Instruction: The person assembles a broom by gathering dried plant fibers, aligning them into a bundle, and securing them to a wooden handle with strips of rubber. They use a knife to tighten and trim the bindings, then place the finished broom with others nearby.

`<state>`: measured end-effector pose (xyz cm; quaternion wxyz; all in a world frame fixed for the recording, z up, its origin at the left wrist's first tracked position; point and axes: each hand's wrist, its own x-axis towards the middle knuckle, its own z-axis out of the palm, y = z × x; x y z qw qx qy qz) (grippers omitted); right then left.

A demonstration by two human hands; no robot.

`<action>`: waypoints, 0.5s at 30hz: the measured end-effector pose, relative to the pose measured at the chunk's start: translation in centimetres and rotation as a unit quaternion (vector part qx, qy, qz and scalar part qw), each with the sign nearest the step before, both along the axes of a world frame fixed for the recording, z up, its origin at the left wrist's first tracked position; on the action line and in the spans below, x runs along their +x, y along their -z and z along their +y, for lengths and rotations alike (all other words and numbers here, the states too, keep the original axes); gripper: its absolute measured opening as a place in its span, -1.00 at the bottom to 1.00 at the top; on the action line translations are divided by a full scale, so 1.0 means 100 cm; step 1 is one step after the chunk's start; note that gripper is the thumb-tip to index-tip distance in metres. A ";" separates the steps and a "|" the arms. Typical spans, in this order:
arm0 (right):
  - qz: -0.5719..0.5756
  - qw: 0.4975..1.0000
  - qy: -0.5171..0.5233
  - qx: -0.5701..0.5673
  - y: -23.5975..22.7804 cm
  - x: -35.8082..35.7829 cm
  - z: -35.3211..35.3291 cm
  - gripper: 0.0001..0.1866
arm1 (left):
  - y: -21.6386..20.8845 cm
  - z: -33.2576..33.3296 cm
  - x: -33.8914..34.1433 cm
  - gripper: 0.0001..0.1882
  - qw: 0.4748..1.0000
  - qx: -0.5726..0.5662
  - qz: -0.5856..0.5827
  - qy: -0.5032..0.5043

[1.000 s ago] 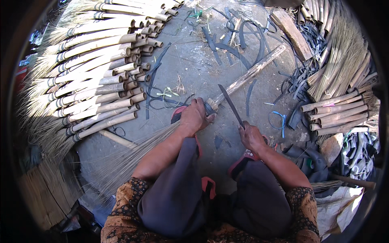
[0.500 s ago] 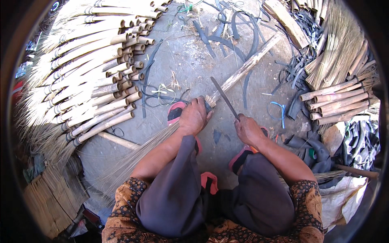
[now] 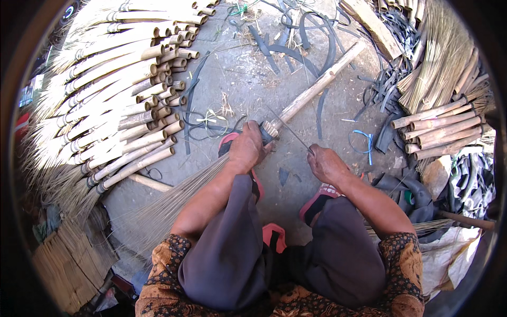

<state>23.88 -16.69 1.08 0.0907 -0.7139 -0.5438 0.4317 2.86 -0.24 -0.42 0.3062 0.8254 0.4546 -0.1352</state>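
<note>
My left hand is closed around a bundle of thin broom sticks, which fans out toward the lower left past my forearm. A dark rubber strip wraps the bundle near its blunt pale end. That end lies against the near end of a peeled wooden pole on the ground. In my right hand is a long knife, seen nearly edge-on. Its blade slants up and left across the bundle's end; whether it touches the sticks cannot be told.
Many finished brooms with bamboo handles are stacked at the left. Dark rubber strips litter the concrete floor ahead. At the right are a stick bundle, short bamboo tubes and a wooden block. My sandals are close below.
The knife blade has turned from showing its flat side to nearly edge-on and moved left over the bundle's end. My left hand and the bundle have shifted slightly left.
</note>
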 end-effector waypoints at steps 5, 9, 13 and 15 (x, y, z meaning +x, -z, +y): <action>-0.030 0.999 -0.041 -0.014 0.000 0.003 0.001 -0.72 | -0.005 0.009 -0.004 -0.26 0.994 -0.110 -0.028 -0.010; -0.009 1.000 -0.009 0.008 0.002 0.008 0.001 -0.72 | -0.006 0.013 -0.006 -0.17 0.996 -0.061 -0.057 -0.041; -0.014 0.999 -0.030 0.020 0.006 0.008 0.002 -0.73 | -0.006 0.018 -0.006 -0.05 0.942 -0.310 -0.074 -0.109; -0.007 1.000 -0.001 0.024 0.008 0.008 0.002 -0.73 | -0.006 0.017 -0.006 -0.07 0.986 -0.162 -0.016 -0.038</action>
